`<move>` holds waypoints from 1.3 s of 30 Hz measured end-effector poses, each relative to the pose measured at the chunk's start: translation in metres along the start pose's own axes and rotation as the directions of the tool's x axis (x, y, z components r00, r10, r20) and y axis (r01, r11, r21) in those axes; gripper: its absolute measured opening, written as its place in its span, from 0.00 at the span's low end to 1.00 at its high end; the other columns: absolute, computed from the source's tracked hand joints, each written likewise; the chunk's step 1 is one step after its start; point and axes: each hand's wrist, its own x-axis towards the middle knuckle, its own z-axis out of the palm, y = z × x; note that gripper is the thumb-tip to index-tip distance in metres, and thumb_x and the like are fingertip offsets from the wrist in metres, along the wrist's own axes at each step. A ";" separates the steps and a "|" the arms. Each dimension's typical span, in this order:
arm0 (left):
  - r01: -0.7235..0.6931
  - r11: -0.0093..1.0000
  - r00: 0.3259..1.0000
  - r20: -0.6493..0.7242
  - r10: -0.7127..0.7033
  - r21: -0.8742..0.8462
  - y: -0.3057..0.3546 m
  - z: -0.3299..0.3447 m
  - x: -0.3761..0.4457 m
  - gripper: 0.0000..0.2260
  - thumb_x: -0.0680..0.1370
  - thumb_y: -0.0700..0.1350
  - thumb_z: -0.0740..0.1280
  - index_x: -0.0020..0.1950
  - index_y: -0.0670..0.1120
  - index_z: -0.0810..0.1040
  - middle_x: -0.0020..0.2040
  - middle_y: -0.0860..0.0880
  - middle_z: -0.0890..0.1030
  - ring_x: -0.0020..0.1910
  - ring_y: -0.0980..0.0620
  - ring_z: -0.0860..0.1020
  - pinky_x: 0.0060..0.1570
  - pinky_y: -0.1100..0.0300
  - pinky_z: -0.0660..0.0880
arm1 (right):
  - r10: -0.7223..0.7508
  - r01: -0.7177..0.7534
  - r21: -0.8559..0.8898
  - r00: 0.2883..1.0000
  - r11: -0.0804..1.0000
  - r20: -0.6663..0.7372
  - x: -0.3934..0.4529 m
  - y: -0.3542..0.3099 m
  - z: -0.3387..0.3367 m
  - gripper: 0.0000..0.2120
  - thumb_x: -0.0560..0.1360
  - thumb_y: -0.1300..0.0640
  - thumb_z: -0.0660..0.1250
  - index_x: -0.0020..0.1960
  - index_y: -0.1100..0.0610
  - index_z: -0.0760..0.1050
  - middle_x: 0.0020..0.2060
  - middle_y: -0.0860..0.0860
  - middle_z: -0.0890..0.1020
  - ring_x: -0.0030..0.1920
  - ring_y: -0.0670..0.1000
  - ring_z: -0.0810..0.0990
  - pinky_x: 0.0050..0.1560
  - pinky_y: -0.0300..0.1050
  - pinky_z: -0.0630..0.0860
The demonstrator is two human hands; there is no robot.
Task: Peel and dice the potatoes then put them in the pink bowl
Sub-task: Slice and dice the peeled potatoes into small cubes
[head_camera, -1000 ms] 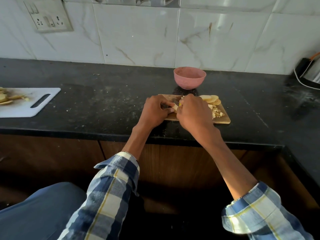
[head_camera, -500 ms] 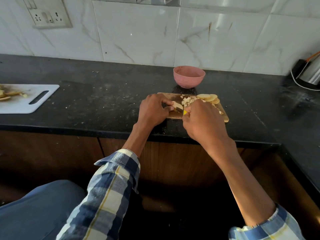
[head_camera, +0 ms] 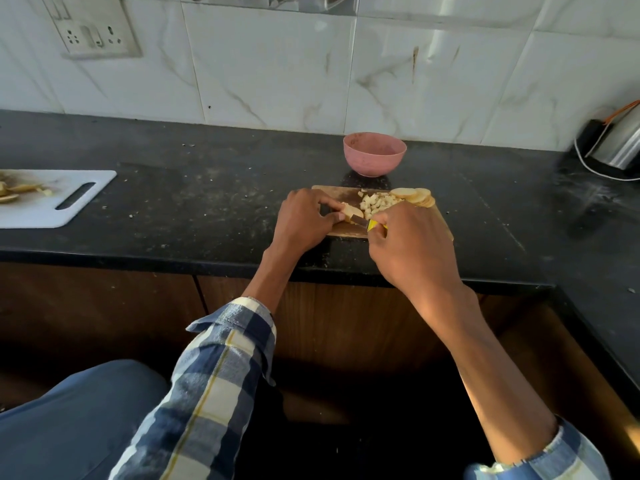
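Left to right: a white cutting board (head_camera: 52,199) carrying peelings is lying at the desk's (head_camera: 207,202) left, while your left hand (head_camera: 304,220) is pinching a potato piece (head_camera: 351,213) on the wooden board (head_camera: 346,194). Your right hand (head_camera: 412,251) is gripping the yellow-handled knife (head_camera: 367,223), its blade meeting that piece. Diced potato (head_camera: 377,202) and slices (head_camera: 415,196) are lying behind, the pink bowl (head_camera: 374,158) beyond them.
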 end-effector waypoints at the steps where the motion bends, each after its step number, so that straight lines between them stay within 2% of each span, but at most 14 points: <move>1: 0.001 1.000 1.000 0.003 -0.001 -0.013 0.000 0.000 0.000 0.07 0.74 0.50 0.79 0.51 0.55 0.89 0.50 0.58 0.87 0.46 0.59 0.81 0.57 0.55 0.78 | 0.009 -0.009 0.002 1.000 1.000 -0.014 0.003 -0.001 0.000 0.09 0.82 0.52 0.66 0.56 0.54 0.83 0.38 0.48 0.81 0.34 0.47 0.77 0.32 0.43 0.69; 4: 0.006 0.999 1.000 -0.005 -0.007 -0.041 0.002 -0.002 0.000 0.06 0.74 0.47 0.80 0.50 0.52 0.90 0.47 0.57 0.88 0.45 0.59 0.82 0.58 0.54 0.79 | 0.035 -0.035 -0.011 0.999 0.999 -0.036 0.015 -0.006 0.005 0.08 0.81 0.52 0.67 0.51 0.54 0.82 0.36 0.48 0.78 0.35 0.47 0.76 0.30 0.42 0.64; 8: 0.003 0.999 1.000 -0.011 -0.004 -0.050 0.002 -0.001 0.000 0.04 0.74 0.44 0.80 0.48 0.51 0.90 0.44 0.57 0.87 0.43 0.60 0.82 0.58 0.53 0.80 | 0.056 -0.056 0.011 0.998 0.998 -0.030 0.033 -0.013 0.016 0.09 0.81 0.52 0.67 0.55 0.56 0.81 0.44 0.51 0.82 0.42 0.51 0.78 0.38 0.45 0.69; 12: -0.003 1.000 1.000 -0.002 0.003 -0.027 0.002 -0.001 0.000 0.04 0.75 0.44 0.79 0.47 0.52 0.89 0.44 0.58 0.87 0.43 0.60 0.82 0.57 0.53 0.81 | 0.049 -0.049 -0.004 0.999 0.999 0.013 0.040 -0.017 0.027 0.08 0.81 0.53 0.68 0.54 0.58 0.80 0.44 0.53 0.81 0.46 0.54 0.82 0.40 0.48 0.72; 15: -0.008 1.000 1.000 -0.001 0.008 -0.002 0.001 -0.001 0.000 0.04 0.75 0.45 0.78 0.48 0.53 0.89 0.46 0.58 0.88 0.44 0.59 0.83 0.59 0.48 0.81 | 0.062 -0.061 -0.020 0.997 0.998 0.050 0.042 -0.020 0.027 0.11 0.81 0.53 0.69 0.58 0.59 0.79 0.49 0.55 0.83 0.49 0.55 0.82 0.45 0.49 0.76; 19: -0.008 0.999 1.000 -0.014 0.008 0.035 0.001 0.001 -0.001 0.05 0.74 0.45 0.77 0.45 0.56 0.89 0.45 0.59 0.87 0.46 0.56 0.83 0.59 0.40 0.79 | 0.063 -0.060 -0.027 0.992 0.998 0.107 0.040 -0.025 0.017 0.13 0.80 0.54 0.70 0.62 0.58 0.77 0.52 0.55 0.82 0.52 0.56 0.81 0.45 0.49 0.72; 24: -0.003 0.999 1.000 -0.025 0.003 0.037 0.001 0.002 0.000 0.03 0.74 0.48 0.78 0.44 0.57 0.89 0.45 0.61 0.87 0.45 0.57 0.82 0.61 0.40 0.77 | 0.043 -0.045 0.015 0.993 0.999 0.110 0.020 -0.023 0.011 0.10 0.80 0.55 0.69 0.59 0.59 0.79 0.47 0.53 0.81 0.47 0.53 0.80 0.44 0.49 0.75; 28: -0.002 0.999 1.000 -0.027 0.003 0.045 -0.002 0.003 0.001 0.02 0.74 0.50 0.78 0.45 0.58 0.88 0.45 0.62 0.86 0.47 0.58 0.82 0.60 0.41 0.78 | 0.005 -0.006 0.024 0.998 1.000 0.055 0.003 -0.016 0.010 0.06 0.81 0.55 0.68 0.53 0.57 0.79 0.42 0.52 0.80 0.42 0.52 0.80 0.38 0.47 0.71; 32: -0.001 1.000 1.000 -0.015 0.002 0.031 -0.004 0.003 0.002 0.03 0.74 0.51 0.78 0.45 0.59 0.88 0.46 0.63 0.86 0.48 0.59 0.82 0.61 0.41 0.78 | 0.012 -0.014 0.043 0.999 0.999 0.030 0.002 -0.006 0.005 0.13 0.82 0.53 0.67 0.63 0.58 0.80 0.50 0.52 0.84 0.42 0.50 0.81 0.40 0.48 0.79; 39: 0.006 0.998 1.000 -0.018 -0.005 0.062 0.001 0.001 0.000 0.03 0.74 0.52 0.79 0.46 0.59 0.88 0.47 0.63 0.87 0.50 0.58 0.82 0.62 0.42 0.77 | 0.017 -0.021 0.046 0.997 0.999 0.079 -0.003 0.002 0.002 0.14 0.82 0.53 0.67 0.65 0.56 0.81 0.50 0.51 0.85 0.39 0.49 0.81 0.37 0.47 0.79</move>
